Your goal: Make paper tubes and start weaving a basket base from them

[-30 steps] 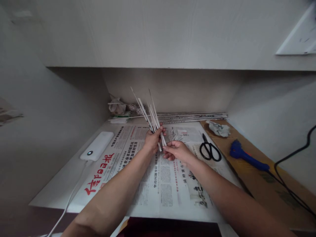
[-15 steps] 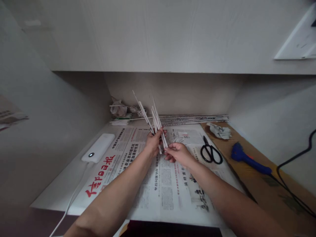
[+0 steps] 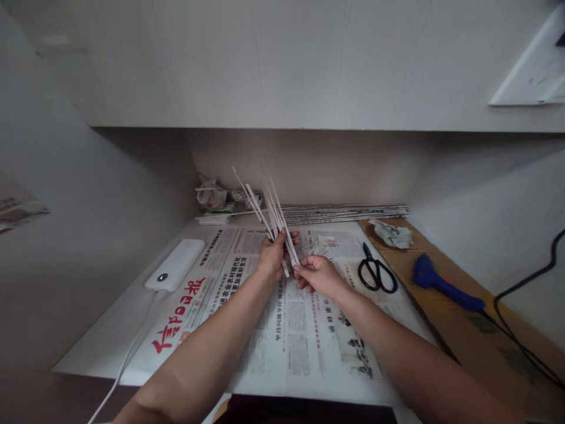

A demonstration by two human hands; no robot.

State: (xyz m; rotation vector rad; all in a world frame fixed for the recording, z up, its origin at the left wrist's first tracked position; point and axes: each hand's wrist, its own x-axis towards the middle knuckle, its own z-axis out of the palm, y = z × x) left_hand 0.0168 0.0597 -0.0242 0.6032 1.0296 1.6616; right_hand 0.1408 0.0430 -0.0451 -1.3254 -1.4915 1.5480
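Thin white sticks, which look like rolled paper point(image 3: 274, 213), fan upward from my hands above the newspaper point(image 3: 265, 330). My left hand point(image 3: 272, 253) is closed around the bundle near its lower part, with the thumb across the front. My right hand point(image 3: 315, 272) pinches the bottom ends of some sticks between thumb and fingers. The upper ends spread into two loose groups, one leaning further left. Short white pieces point(image 3: 315, 247) lie on the newspaper just beyond my right hand. Black-handled scissors point(image 3: 377, 274) rest to the right of it.
Long paper rods point(image 3: 344, 213) lie along the back wall. A blue glue gun point(image 3: 445, 288) and crumpled paper point(image 3: 392, 234) rest on cardboard point(image 3: 424, 240) at right. A white power bank point(image 3: 175, 265) with a cable lies left. A plastic bag point(image 3: 210, 194) sits in the back left corner.
The upper ends of the sticks have shifted slightly left and fanned a little, with some blurred by motion. Both hands keep their hold in nearly the same place.
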